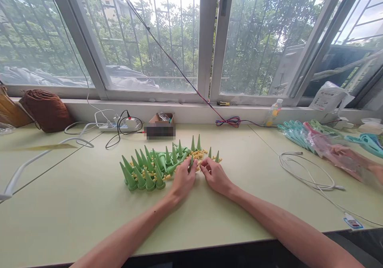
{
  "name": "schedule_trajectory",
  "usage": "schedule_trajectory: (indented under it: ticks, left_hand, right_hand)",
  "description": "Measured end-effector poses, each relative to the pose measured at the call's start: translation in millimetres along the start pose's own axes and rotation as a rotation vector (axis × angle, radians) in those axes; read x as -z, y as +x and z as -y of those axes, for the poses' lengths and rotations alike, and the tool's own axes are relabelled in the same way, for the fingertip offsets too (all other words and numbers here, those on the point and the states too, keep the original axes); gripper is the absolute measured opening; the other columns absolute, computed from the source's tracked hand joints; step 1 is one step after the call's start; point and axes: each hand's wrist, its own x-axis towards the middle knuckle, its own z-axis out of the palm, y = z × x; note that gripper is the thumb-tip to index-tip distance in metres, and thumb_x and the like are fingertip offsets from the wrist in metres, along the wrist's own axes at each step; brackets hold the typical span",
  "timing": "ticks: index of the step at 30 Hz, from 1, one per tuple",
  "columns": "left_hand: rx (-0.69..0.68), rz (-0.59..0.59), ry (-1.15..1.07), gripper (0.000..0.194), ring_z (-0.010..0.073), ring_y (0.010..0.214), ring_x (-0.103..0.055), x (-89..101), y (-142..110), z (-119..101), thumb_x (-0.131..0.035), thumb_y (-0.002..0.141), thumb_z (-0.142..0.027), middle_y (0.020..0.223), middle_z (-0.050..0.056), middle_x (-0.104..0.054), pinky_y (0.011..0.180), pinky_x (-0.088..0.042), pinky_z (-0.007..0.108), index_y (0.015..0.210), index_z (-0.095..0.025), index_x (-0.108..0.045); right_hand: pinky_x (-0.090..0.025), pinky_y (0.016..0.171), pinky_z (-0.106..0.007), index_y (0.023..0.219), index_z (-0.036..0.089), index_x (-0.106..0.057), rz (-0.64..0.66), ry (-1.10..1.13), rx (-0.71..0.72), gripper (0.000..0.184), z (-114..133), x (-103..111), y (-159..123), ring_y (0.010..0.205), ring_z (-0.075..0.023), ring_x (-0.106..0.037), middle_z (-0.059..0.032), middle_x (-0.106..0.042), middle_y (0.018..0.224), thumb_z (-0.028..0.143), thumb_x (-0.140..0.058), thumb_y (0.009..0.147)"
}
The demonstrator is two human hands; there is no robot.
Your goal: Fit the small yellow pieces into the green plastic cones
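1. Along the bottom of the frame: near edge of the pale green counter (239, 224), with two bare forearms angled inward above.
2. Lower right: a small tag (353, 221) on a thin cord; farther up, a loosely coiled white cable (338, 188).
3. Centre: left hand (184, 177), thumb and forefinger narrowed around a single green cone (191, 164), tip upward.
4. Just beside, to the right: right hand (217, 176), fingers bent and fingertips close together near small yellow pieces (196, 154); cannot tell whether holding one.
5. From left of centre to the middle: a crowd of green cones (150, 182), mostly upright, some tipped over, with yellow pieces in between; two more behind the right hand.
6. Right edge: another person's hand (344, 152) on a pink item in clear plastic (324, 150), near teal plastic pieces (295, 133).
7. Farther back, left to right: brown bag (44, 110), power strip (108, 128), small cardboard box (163, 118), bundled wires (229, 121), bottle (273, 112).
8. Across the top: barred windows (149, 40), with foliage beyond.
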Motion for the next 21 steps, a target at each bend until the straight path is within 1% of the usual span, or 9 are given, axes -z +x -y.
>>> schedule_trajectory:
  ticks: [4, 11, 16, 21]
  left_hand:
    - [0.002, 0.009, 0.006, 0.033, 0.0145, 0.063, -0.05, 0.6, -0.4, -0.3, -0.042, 0.096, -0.045, 0.069, 0.0, -0.057, 0.06, -0.041, 0.024, 0.078, -0.019, -0.051]
    - [-0.031, -0.01, 0.028, 0.032, 0.013, 0.06, -0.046, 0.2, -1.0, -1.3, -0.042, 0.096, -0.042, 0.065, -0.002, -0.051, 0.058, -0.038, 0.023, 0.074, -0.019, -0.048]
    - [-0.051, -0.017, 0.092, 0.031, 0.0138, 0.059, -0.047, 1.9, -0.6, -2.4, -0.042, 0.096, -0.04, 0.064, -0.001, -0.053, 0.059, -0.038, 0.025, 0.074, -0.019, -0.049]
    - [-0.043, -0.028, 0.159, 0.03, 0.0146, 0.057, -0.047, 2.3, -0.2, -2.0, -0.04, 0.096, -0.037, 0.063, -0.001, -0.055, 0.059, -0.036, 0.026, 0.075, -0.019, -0.052]
  right_hand:
    - [-0.042, 0.052, -0.025, 0.086, 0.02, -0.052, -0.001, -0.017, 0.007, 0.015, -0.6, -0.5, -0.1, 0.06, -0.0138, -0.054, -0.0025, -0.06, 0.079, 0.031, -0.047, 0.095]
    - [-0.041, 0.053, -0.024, 0.086, 0.02, -0.052, 0.001, -0.038, 0.013, 0.014, -1.5, -0.7, 0.5, 0.061, -0.0139, -0.054, -0.0023, -0.06, 0.079, 0.029, -0.047, 0.095]
    - [-0.041, 0.053, -0.024, 0.084, 0.02, -0.052, 0.005, -0.047, 0.009, 0.014, -0.7, -0.5, 0.1, 0.062, -0.0138, -0.054, -0.002, -0.06, 0.078, 0.029, -0.048, 0.094]
    - [-0.041, 0.052, -0.024, 0.084, 0.019, -0.052, 0.002, -0.026, 0.001, 0.015, 0.2, -0.4, 0.1, 0.061, -0.0134, -0.054, -0.0016, -0.061, 0.077, 0.031, -0.049, 0.094]
